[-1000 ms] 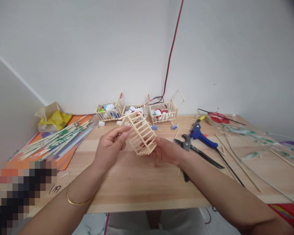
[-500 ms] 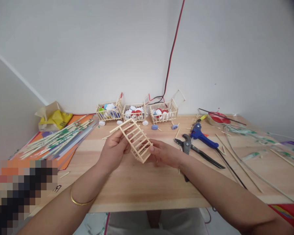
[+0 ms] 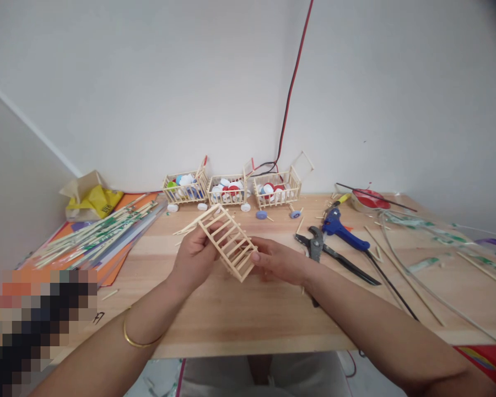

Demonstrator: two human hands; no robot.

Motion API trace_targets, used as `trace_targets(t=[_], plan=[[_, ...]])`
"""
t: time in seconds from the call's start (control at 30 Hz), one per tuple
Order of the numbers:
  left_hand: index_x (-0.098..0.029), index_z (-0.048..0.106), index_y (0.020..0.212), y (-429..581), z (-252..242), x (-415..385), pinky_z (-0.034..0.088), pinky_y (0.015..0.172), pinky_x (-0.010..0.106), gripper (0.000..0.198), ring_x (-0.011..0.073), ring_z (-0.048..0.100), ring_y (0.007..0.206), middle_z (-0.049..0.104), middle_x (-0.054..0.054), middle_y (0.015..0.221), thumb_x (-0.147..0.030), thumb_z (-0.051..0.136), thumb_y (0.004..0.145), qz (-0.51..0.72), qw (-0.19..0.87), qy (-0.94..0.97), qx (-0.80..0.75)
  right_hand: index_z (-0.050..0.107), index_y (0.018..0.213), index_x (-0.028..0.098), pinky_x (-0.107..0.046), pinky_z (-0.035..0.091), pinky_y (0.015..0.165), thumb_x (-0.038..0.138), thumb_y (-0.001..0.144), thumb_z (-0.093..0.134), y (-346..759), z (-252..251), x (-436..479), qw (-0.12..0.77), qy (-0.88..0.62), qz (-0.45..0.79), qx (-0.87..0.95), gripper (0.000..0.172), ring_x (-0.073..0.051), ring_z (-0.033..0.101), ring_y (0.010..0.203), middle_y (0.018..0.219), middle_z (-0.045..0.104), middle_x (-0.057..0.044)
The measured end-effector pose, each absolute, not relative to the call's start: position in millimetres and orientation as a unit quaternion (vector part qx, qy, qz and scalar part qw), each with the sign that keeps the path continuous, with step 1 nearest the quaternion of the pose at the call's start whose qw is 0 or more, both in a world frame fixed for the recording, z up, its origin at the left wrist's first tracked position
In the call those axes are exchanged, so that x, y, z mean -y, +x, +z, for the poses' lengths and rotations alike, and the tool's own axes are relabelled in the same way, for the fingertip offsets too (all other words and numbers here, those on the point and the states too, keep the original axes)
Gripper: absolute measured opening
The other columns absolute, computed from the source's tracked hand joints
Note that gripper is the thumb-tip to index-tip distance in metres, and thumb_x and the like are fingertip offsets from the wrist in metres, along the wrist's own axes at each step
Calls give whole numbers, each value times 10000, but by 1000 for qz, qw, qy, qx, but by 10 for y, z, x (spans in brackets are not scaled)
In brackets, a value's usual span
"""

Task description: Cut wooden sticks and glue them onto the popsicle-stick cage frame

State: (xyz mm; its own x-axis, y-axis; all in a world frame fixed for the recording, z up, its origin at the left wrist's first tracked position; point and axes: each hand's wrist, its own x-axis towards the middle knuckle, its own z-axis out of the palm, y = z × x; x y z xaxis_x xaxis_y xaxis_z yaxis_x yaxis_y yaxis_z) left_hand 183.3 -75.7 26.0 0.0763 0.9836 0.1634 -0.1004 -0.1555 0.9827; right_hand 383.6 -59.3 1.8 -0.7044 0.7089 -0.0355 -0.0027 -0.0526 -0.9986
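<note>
A small open cart frame of thin wooden sticks [image 3: 227,241] is held tilted above the wooden table [image 3: 240,314]. My left hand [image 3: 194,255] grips its left side, fingers curled round the sticks, a gold bangle on that wrist. My right hand [image 3: 276,260] holds the frame's lower right end with thumb and fingertips. Both hands are closed on the frame.
Three finished stick carts [image 3: 230,190] filled with coloured bottle caps stand at the back by the wall. A blue glue gun [image 3: 343,230] and black pliers [image 3: 318,245] lie right of my hands. Bundled sticks [image 3: 95,234] lie on orange sheets at left. Long strips [image 3: 421,275] cross the right side.
The stick frame has been turned and lowered slightly to the left between my hands. My left hand has closed more firmly round it.
</note>
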Motion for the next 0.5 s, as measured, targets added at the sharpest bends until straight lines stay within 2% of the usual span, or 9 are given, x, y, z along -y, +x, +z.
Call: trace_targets(t=[0.1,0.27,0.37,0.5], plan=[[-174,631,758,1829,235,735,299,440,156,134,48,375,459,487,-52,565,-292,695,761,541,512,532,-403,574,1234,202,-399,382,1010,619,798,584,3837,31,594,271,-281,674,627,603,-242,548,1135,1210,607,-85],[-186,648,839,1886,241,743,270,415,146,171,39,330,428,414,-74,541,-340,687,774,573,582,434,-380,549,1271,189,-403,406,983,622,809,573,3837,27,591,256,-287,673,632,634,-247,551,1132,1231,602,-101],[-197,656,887,1921,248,774,318,429,149,193,44,389,451,481,-61,580,-345,695,770,588,598,395,-374,539,1293,195,-400,407,982,645,800,562,3829,44,596,248,-280,667,645,668,-255,537,1152,1241,598,-101],[-197,662,899,1935,232,802,429,524,166,190,59,503,552,579,-37,663,-355,680,796,596,588,395,-378,519,1323,224,-408,375,1020,640,789,579,3818,67,606,239,-286,650,662,680,-261,513,1185,1279,574,-88]])
